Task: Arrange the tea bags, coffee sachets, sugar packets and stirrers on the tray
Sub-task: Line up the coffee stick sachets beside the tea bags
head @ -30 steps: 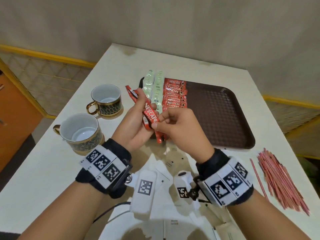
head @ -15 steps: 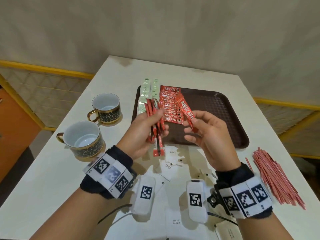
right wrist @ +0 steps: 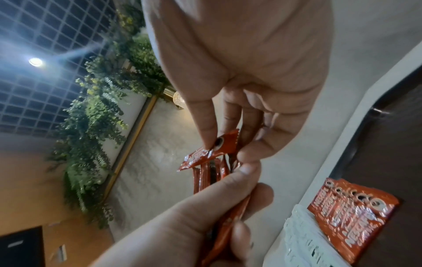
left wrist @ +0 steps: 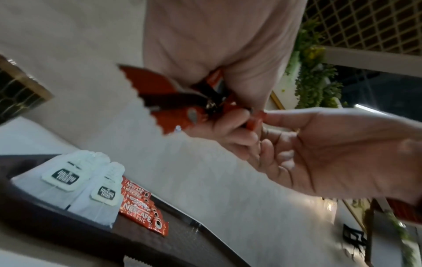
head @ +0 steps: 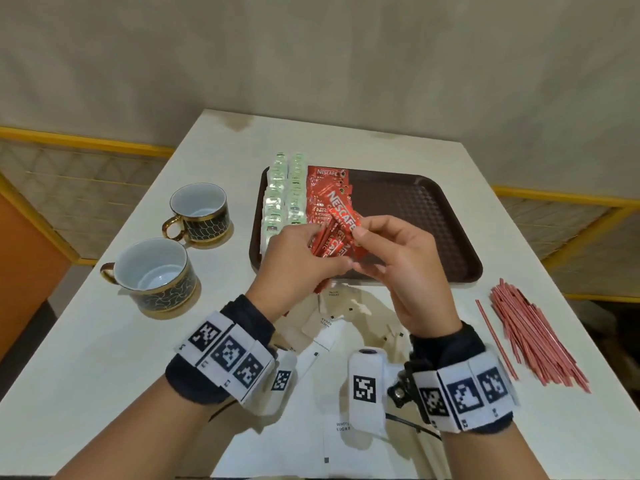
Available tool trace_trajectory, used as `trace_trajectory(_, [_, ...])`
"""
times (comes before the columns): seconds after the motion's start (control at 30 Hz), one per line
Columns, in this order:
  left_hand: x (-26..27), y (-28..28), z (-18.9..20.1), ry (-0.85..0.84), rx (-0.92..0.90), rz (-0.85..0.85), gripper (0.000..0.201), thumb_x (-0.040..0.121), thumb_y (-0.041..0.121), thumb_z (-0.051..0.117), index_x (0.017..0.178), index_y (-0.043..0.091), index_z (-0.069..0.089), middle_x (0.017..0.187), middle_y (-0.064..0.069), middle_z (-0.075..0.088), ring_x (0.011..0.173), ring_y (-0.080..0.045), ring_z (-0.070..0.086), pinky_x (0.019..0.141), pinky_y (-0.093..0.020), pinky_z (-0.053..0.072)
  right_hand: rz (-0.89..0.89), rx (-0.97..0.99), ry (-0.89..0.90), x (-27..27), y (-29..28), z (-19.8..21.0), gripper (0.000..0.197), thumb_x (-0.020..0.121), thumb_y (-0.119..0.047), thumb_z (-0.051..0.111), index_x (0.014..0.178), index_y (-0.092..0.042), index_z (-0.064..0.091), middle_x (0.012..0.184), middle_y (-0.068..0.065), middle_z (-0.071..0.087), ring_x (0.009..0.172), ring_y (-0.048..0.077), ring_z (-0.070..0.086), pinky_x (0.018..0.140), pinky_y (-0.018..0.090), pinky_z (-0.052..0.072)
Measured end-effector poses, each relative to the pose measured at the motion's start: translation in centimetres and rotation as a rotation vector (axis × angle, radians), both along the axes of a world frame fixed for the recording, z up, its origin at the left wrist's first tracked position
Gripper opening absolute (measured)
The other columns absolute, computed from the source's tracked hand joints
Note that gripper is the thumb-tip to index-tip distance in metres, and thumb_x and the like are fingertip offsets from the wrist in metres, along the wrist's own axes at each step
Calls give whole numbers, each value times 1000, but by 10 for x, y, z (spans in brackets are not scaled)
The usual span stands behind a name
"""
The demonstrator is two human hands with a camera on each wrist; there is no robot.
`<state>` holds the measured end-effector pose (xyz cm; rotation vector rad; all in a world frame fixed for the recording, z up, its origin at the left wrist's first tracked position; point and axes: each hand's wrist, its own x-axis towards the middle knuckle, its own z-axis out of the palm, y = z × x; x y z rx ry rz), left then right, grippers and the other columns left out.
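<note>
My left hand (head: 311,239) grips a bundle of red coffee sachets (head: 329,244) above the tray's near edge. The right hand (head: 358,233) pinches one sachet (head: 343,213) between thumb and finger at the top of that bundle; the right wrist view shows the pinch (right wrist: 219,144). The brown tray (head: 415,216) carries two rows of tea bags (head: 284,195) at its left end and a row of coffee sachets (head: 320,183) beside them. White sugar packets (head: 327,322) lie on the table under my wrists. Red stirrers (head: 533,337) are heaped to the right.
Two dark, gold-rimmed cups (head: 199,213) (head: 154,275) stand on the white table left of the tray. The tray's right half (head: 426,237) is bare. A wall runs behind the table, and yellow railings flank it.
Half a second ago my right hand held one sachet apart, to the right over the tray. It has since come back against the left hand's bundle. The left hand keeps its grip.
</note>
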<state>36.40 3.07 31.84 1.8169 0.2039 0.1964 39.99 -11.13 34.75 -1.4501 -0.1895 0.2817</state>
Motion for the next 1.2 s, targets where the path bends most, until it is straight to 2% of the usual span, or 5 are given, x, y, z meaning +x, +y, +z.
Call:
trace_trajectory(0.2, [-3, -3, 2, -8, 136, -28, 27, 74, 28, 84, 95, 20, 68, 70, 10, 67, 54, 5, 60, 51, -12, 43, -73, -167, -116, 10, 1, 0, 2, 86, -5, 69, 86, -4, 71, 87, 18, 73, 84, 34, 71, 72, 36, 58])
trace_trajectory(0.37, [-9, 5, -3, 38, 194, -99, 28, 77, 26, 81, 100, 20, 67, 74, 7, 70, 60, -5, 68, 61, -28, 58, -211, -78, -120, 13, -1, -5, 5, 86, -5, 69, 85, -9, 72, 84, 9, 74, 76, 16, 68, 70, 28, 54])
trace_trajectory(0.63, [-8, 28, 8, 124, -201, 53, 12, 88, 28, 69, 91, 18, 63, 58, 13, 55, 46, -3, 45, 45, -16, 39, -55, -140, -89, 29, -14, 2, 6, 91, -6, 63, 88, -9, 67, 83, 3, 71, 74, 8, 65, 70, 25, 55])
trace_trajectory(1.0, [4, 10, 20, 196, -147, -216, 14, 82, 10, 76, 79, 15, 63, 49, 14, 60, 40, 4, 53, 40, -6, 35, 22, -180, -98, 32, -1, 2, 17, 89, -6, 66, 100, 7, 67, 97, 29, 69, 78, 21, 64, 64, 22, 56])
trace_trajectory(1.2, [6, 12, 10, 94, -181, -33, 18, 78, 13, 80, 93, 14, 71, 78, 5, 75, 71, -6, 71, 68, -26, 57, -77, -19, -70, 28, -1, -2, 15, 90, -6, 65, 100, 5, 66, 101, 28, 66, 83, 22, 63, 71, 27, 57])
